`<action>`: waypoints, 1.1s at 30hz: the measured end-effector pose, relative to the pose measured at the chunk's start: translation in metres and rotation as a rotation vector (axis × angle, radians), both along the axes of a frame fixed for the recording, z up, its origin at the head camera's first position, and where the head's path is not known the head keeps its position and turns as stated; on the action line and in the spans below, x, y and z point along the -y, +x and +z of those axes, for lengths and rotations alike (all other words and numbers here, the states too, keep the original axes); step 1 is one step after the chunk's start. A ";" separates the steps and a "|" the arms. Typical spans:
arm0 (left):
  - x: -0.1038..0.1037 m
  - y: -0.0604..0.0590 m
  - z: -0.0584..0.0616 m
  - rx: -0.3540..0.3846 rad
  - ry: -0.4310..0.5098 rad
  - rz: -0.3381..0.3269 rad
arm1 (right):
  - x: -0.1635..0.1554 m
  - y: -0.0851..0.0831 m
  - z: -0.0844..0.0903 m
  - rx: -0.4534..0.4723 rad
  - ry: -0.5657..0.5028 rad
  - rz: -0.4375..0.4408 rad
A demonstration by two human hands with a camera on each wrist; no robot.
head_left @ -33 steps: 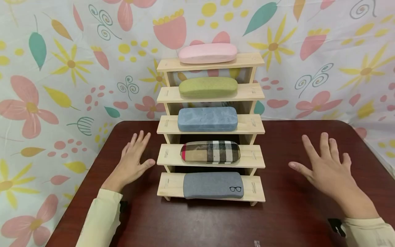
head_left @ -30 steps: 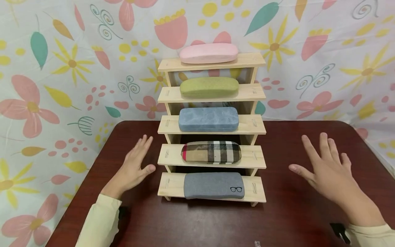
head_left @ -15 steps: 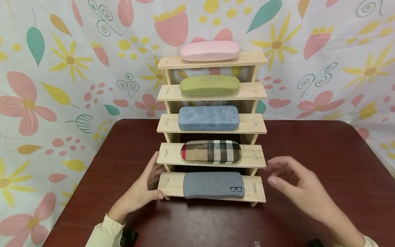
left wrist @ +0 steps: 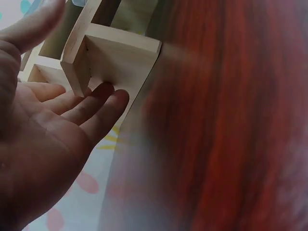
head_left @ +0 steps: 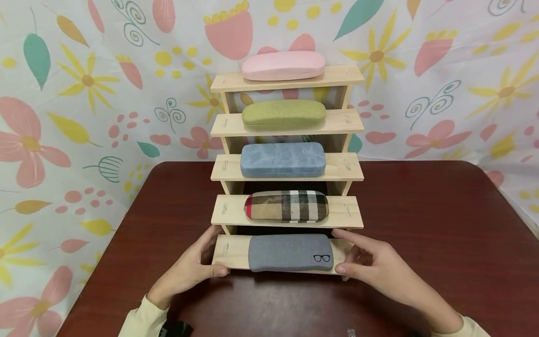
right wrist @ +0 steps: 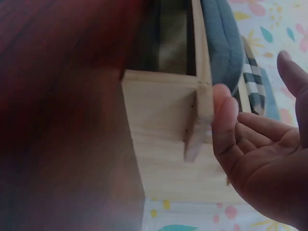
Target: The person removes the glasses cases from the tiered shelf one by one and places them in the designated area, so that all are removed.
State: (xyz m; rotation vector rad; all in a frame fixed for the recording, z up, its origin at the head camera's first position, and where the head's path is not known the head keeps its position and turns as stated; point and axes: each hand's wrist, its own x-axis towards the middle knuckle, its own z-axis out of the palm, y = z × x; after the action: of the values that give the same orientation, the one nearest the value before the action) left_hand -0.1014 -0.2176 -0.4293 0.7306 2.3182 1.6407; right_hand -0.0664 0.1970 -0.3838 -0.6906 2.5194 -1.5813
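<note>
A wooden step rack point(head_left: 225, 211) bears a glasses case on each tier. On the lowest tier lies a grey glasses case point(head_left: 281, 252) with a small glasses drawing. My left hand point(head_left: 189, 264) spans the left end of that tier, thumb at the front edge; in the left wrist view its fingertips are at the side panel point(left wrist: 118, 60). My right hand point(head_left: 381, 262) straddles the grey case's right end, thumb tip at the front corner and index tip at the rear one. The right wrist view has its fingers point(right wrist: 225, 115) beside the case's end, with the thumb raised apart.
Above sit a plaid glasses case point(head_left: 286, 206), a marbled blue one, a green case point(head_left: 284, 114) and a pink case point(head_left: 283, 65). The rack stands on a dark red-brown table point(head_left: 421, 206) before a flower-patterned cloth point(head_left: 442, 70). A small clear piece point(head_left: 351, 333) lies near the front.
From spread positions on both sides, my hands have come inward and down to the lowest tier. The right travelled farther, reaching the grey case's end. The cases keep their places on the rack.
</note>
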 end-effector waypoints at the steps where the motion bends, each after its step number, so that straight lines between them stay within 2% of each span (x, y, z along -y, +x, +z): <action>1: -0.001 0.000 -0.001 0.011 0.007 -0.002 | 0.001 -0.001 -0.001 0.018 0.010 0.004; 5: -0.001 0.001 -0.001 0.026 0.001 0.017 | 0.006 -0.007 -0.003 0.053 0.139 -0.023; 9: 0.000 0.001 0.000 0.031 -0.021 0.037 | 0.015 -0.011 -0.005 -0.023 0.361 -0.080; 12: 0.001 0.001 -0.002 0.038 -0.021 0.037 | 0.021 -0.010 -0.007 -0.072 0.449 -0.102; 15: 0.001 0.002 -0.003 0.038 -0.025 0.037 | 0.022 -0.008 -0.007 -0.052 0.432 -0.096; 20: 0.001 0.002 -0.005 0.029 -0.060 0.037 | 0.019 -0.001 -0.005 -0.015 0.300 -0.087; 23: 0.001 0.003 -0.006 0.051 -0.064 0.034 | 0.015 0.004 -0.003 0.015 0.233 -0.093; 28: 0.001 0.002 -0.008 0.108 -0.058 0.036 | -0.002 0.011 0.001 0.111 0.185 -0.132; 33: 0.001 0.002 -0.008 0.099 -0.062 0.043 | -0.027 0.016 0.003 0.187 0.162 -0.172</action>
State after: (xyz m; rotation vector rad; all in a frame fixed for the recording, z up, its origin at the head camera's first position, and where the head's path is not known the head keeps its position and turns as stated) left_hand -0.0998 -0.2184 -0.4375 0.5774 2.3182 1.5774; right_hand -0.0501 0.2237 -0.3805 -0.2995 2.5859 -1.3932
